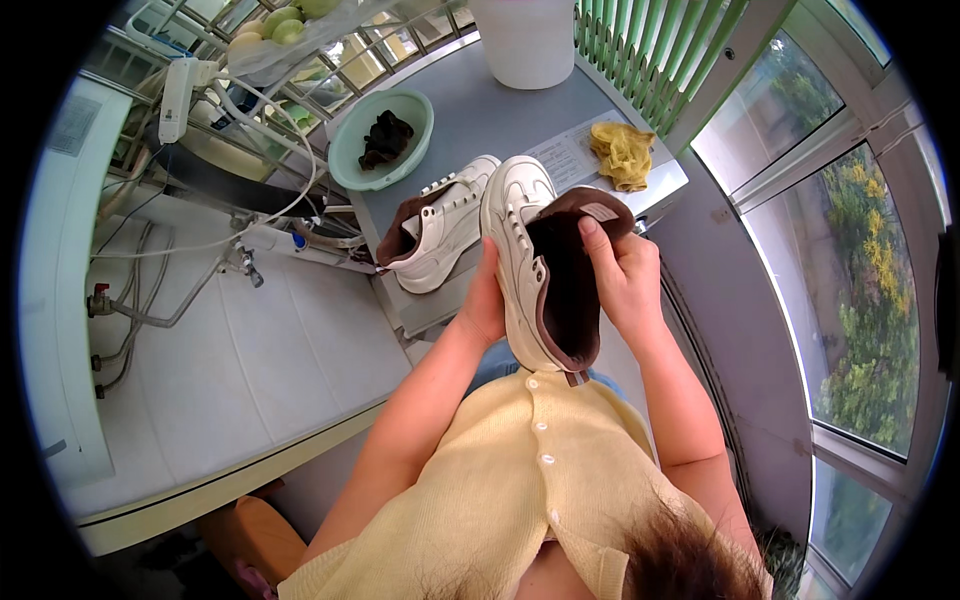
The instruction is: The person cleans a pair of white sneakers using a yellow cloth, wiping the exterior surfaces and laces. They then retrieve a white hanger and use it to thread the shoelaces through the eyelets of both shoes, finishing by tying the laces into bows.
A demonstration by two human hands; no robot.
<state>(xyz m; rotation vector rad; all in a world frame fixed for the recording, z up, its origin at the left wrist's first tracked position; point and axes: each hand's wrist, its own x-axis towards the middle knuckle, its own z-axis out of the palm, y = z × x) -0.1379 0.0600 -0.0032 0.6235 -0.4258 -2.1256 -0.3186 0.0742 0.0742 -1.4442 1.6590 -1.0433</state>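
A white sneaker (520,290) with a dark brown lining is held up in front of me, its toe pointing away and its opening turned to the right. My left hand (484,300) grips the sole side, its fingers hidden beneath the shoe. With the thumb on the inner face of the brown tongue (600,208), my right hand (630,280) holds the tongue pulled out to the right. The matching white sneaker (440,235) stands just left of it, on the near edge of the grey-topped surface (465,105). Neither shoe shows laces in its eyelets.
A pale green basin (420,135) with dark cloth (385,140) inside stands at the far left of the grey top. Further back is a white bucket (527,45). A crumpled yellow cloth (622,157) lies at right. Pipes and a tap (250,268) line the left wall; windows (865,300) are at right.
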